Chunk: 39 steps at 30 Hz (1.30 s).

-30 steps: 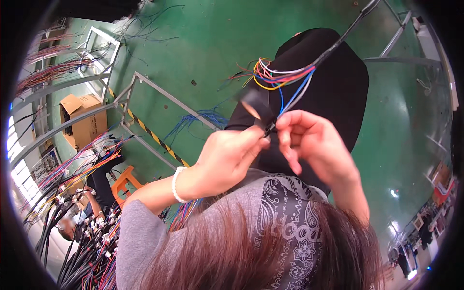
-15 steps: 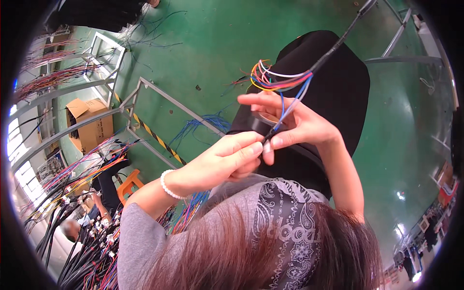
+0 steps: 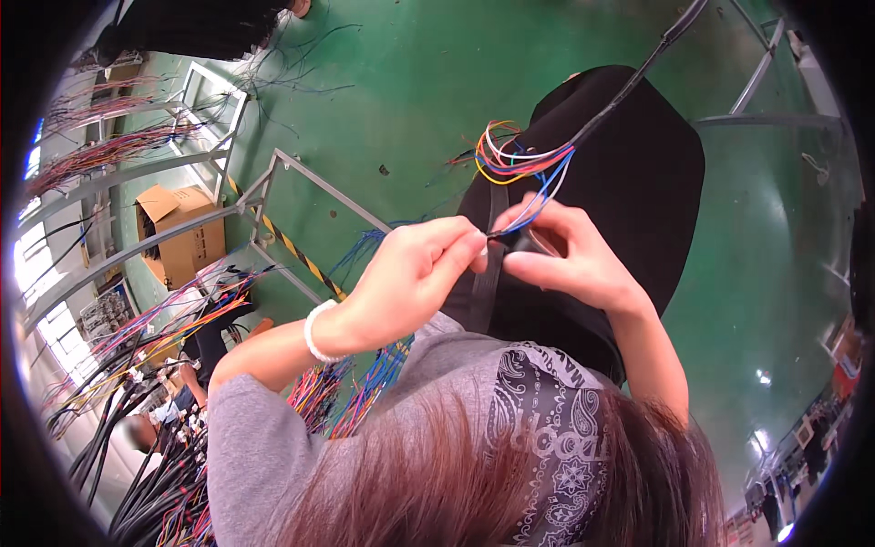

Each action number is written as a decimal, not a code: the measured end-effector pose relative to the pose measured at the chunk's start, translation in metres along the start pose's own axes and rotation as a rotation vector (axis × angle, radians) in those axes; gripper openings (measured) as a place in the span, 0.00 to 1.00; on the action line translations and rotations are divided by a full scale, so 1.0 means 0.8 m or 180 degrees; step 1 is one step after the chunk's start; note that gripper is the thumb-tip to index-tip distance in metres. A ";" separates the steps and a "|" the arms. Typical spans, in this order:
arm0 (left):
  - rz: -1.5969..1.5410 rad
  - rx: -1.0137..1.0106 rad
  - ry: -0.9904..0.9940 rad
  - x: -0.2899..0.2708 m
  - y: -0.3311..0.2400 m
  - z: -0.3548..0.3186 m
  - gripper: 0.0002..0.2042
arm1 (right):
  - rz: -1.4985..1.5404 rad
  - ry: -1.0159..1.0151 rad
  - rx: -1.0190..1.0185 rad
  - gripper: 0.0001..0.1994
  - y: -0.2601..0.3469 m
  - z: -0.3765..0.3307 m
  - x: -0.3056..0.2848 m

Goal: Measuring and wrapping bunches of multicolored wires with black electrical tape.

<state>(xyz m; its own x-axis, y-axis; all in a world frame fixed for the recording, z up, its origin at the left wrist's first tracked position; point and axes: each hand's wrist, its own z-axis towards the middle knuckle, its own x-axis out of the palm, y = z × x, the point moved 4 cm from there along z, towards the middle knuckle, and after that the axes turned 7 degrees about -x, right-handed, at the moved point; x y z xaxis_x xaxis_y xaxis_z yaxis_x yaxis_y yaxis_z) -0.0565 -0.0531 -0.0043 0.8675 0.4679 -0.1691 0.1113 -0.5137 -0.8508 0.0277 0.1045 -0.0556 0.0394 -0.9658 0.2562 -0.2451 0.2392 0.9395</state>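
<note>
A bundle of coloured wires (image 3: 510,159) fans out of a black cable (image 3: 629,87) that runs to the upper right. The bundle hangs in front of a black seat (image 3: 638,182). My left hand (image 3: 410,278), with a white bracelet on its wrist, pinches the blue wires at their lower end between thumb and forefinger. My right hand (image 3: 570,264) is right beside it. Its fingers are closed on the same wire ends and on a small dark piece that I cannot make out. The fingertips of both hands touch.
The floor (image 3: 410,82) is green. A grey metal frame (image 3: 301,182) with a yellow-black striped bar stands at the left, and an open cardboard box (image 3: 178,232) lies beyond it. Racks hung with many coloured wires (image 3: 155,337) fill the lower left. Another person (image 3: 137,433) is there.
My right hand has come down from over the wire fan to meet my left hand below it. A black roll seen beside my left hand a second ago is out of sight.
</note>
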 end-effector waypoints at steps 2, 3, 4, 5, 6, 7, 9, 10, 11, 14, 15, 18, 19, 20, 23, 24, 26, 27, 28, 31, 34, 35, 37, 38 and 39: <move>0.1952 0.0557 -0.0488 0.001 -0.011 -0.009 0.08 | 0.1625 0.0080 0.0921 0.29 0.006 -0.022 0.001; 0.2344 0.1160 -0.0726 0.007 -0.027 -0.012 0.07 | 0.1934 -0.0261 0.0697 0.42 0.017 -0.029 0.005; 0.2333 0.1142 -0.0715 0.009 -0.026 -0.013 0.07 | 0.2916 -0.0113 0.0570 0.48 0.025 -0.032 0.008; 0.2293 0.1150 -0.0629 0.011 -0.025 -0.012 0.05 | 0.2534 -0.0138 0.0580 0.43 0.023 -0.031 0.006; 0.2255 0.1159 -0.0544 0.013 -0.024 -0.011 0.06 | 0.2151 -0.0161 0.0585 0.38 0.020 -0.029 0.005; 0.1934 0.0799 -0.0327 0.016 -0.018 -0.011 0.05 | 0.1089 -0.0324 0.0739 0.30 0.006 -0.027 0.006; 0.1070 0.0358 0.0037 0.018 -0.014 -0.007 0.05 | 0.1241 -0.0559 0.0281 0.29 -0.011 -0.019 0.015; 0.0220 -0.0096 0.0395 0.021 -0.008 -0.006 0.10 | 0.1603 -0.0623 -0.0003 0.30 -0.015 -0.008 0.015; 0.0220 -0.0113 0.0395 0.018 -0.011 -0.006 0.10 | 0.2238 -0.0548 -0.0157 0.32 -0.017 0.002 0.018; -0.0764 -0.1324 0.1105 0.021 -0.008 -0.009 0.14 | 0.2321 -0.0024 -0.0363 0.38 -0.012 0.016 0.019; -0.0982 -0.1208 0.1047 0.020 -0.011 -0.007 0.14 | 0.2322 -0.0017 -0.0362 0.38 -0.015 0.016 0.018; -0.1181 -0.1071 0.0941 0.014 -0.013 -0.004 0.15 | 0.1661 0.0331 -0.0490 0.39 -0.019 0.010 0.013; -0.1088 -0.1125 0.1082 0.012 -0.015 -0.001 0.17 | 0.1930 0.0606 -0.0425 0.39 -0.017 0.011 0.012; -0.0988 -0.1176 0.1237 0.012 -0.017 0.000 0.18 | 0.2195 0.0868 -0.0364 0.40 -0.014 0.011 0.010; -0.1186 -0.1428 0.0983 0.014 -0.026 -0.003 0.19 | 0.1827 0.1029 -0.0092 0.36 -0.012 0.022 -0.001; -0.1349 -0.1705 0.0837 0.014 -0.026 -0.005 0.19 | 0.1521 0.1178 -0.0026 0.34 -0.009 0.024 -0.001; -0.1537 -0.1624 0.0680 0.015 -0.019 -0.005 0.19 | 0.1650 0.0870 -0.0182 0.29 -0.017 0.017 0.009; -0.1328 -0.1410 0.0517 0.011 -0.015 -0.004 0.17 | 0.1286 0.0399 -0.0168 0.27 -0.020 0.013 0.008; -0.1118 -0.1197 0.0355 0.006 -0.009 -0.003 0.16 | 0.0919 -0.0071 -0.0154 0.26 -0.022 0.005 0.006; 0.0452 -0.0232 0.0008 0.001 -0.010 -0.003 0.08 | 0.1656 -0.0157 0.0522 0.22 -0.009 -0.030 0.007; 0.1912 0.0446 -0.0340 0.006 -0.023 -0.007 0.03 | 0.2456 -0.0639 0.0649 0.17 0.025 -0.037 0.010; 0.1834 0.0625 -0.0117 0.008 -0.027 -0.002 0.03 | 0.1881 -0.0771 0.0450 0.15 0.020 -0.034 0.012; 0.1278 0.0926 0.0152 0.016 -0.033 0.005 0.04 | 0.1210 -0.1124 0.0385 0.10 -0.003 -0.024 0.024; 0.1285 0.0913 0.0153 0.018 -0.035 0.006 0.04 | 0.1838 -0.0942 0.0279 0.12 -0.007 -0.011 0.031; 0.0262 -0.0001 0.0310 0.016 -0.027 0.009 0.05 | 0.1822 -0.1035 0.0019 0.16 -0.011 0.002 0.031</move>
<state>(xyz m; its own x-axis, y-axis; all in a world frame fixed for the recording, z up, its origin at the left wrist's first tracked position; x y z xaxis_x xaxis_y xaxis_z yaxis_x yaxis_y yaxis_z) -0.0517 -0.0308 0.0086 0.9166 0.3521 -0.1892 0.0379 -0.5476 -0.8359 0.0295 0.0785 -0.0583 -0.3933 -0.6674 0.6324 -0.1459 0.7244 0.6737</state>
